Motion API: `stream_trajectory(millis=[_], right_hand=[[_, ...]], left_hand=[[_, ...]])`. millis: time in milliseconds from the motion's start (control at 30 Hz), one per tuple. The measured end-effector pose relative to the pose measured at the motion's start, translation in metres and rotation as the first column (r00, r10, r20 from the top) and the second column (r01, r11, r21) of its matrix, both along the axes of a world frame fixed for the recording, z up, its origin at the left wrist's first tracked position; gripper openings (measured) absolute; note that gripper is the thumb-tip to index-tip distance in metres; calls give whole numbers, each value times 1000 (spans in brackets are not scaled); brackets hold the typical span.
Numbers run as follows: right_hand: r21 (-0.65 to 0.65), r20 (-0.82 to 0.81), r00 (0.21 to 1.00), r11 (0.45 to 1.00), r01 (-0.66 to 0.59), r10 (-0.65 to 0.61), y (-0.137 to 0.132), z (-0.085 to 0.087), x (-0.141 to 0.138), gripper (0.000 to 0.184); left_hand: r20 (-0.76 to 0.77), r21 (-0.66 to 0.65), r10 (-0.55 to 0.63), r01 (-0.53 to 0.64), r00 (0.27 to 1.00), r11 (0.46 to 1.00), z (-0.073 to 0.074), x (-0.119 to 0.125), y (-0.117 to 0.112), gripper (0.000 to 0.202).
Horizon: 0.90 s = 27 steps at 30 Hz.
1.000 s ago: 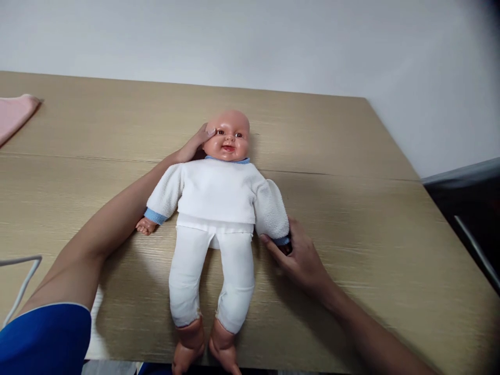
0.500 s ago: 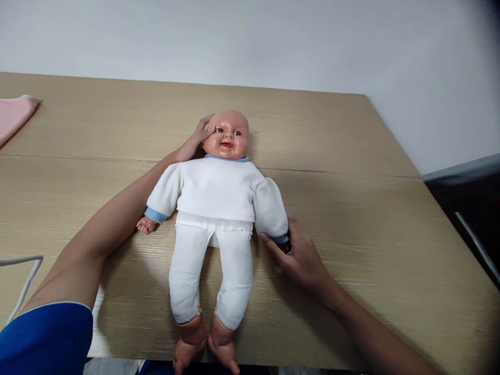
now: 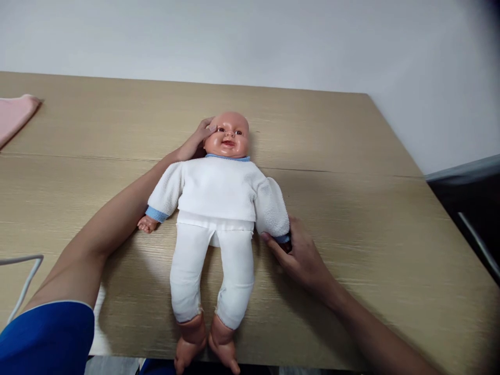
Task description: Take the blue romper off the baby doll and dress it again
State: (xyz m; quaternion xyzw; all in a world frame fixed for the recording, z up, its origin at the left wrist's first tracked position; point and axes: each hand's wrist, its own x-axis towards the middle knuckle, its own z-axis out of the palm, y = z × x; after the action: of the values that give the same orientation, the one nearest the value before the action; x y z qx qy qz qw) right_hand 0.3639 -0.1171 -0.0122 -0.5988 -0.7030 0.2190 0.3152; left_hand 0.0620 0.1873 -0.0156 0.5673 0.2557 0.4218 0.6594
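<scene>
The doll (image 3: 219, 192), dressed in white, is laid on its back in the middle of the wooden surface (image 3: 351, 156), with its feet at the near edge. Its head is cupped at the side by the left grip (image 3: 194, 143), a fingertip pressed to the temple. The blue cuff (image 3: 282, 238) of one sleeve is pinched by the right grip (image 3: 302, 258). A pink cloth (image 3: 13, 114) is seen at the far left.

Likely a plain room in a home: broad pale wood-grain laminate table (image 3: 351, 156) set against a bare white wall (image 3: 273, 41), folded pink cloth (image 3: 13, 117) far left, thin white wire hanger (image 3: 23, 259) near left, dark glossy cabinet (image 3: 469, 203) right.
</scene>
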Motion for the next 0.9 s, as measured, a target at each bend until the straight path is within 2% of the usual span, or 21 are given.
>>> stream_trajectory(millis=[133,333,533,700,900], right_hand=[[-9,0,1000,1000,9,-9,-1,-2,0,52],[-25,0,1000,1000,9,-9,-1,-2,1,55],[-36,-16,1000,999,12,-13,0,2,0,54],[-56,-14,1000,998,9,-10,0,4,0,52],[-11,17,1000,1000,16,-15,1,0,-1,51]], left_hand=[[24,-1,11,-11,1000,1000,2,1,-3,61],[12,2,25,-25,1000,1000,4,1,-4,51],[18,-7,35,-35,999,999,4,2,-4,54],[14,-16,47,-46,999,999,2,2,-3,45],[39,-32,37,-36,999,999,6,4,-6,46]])
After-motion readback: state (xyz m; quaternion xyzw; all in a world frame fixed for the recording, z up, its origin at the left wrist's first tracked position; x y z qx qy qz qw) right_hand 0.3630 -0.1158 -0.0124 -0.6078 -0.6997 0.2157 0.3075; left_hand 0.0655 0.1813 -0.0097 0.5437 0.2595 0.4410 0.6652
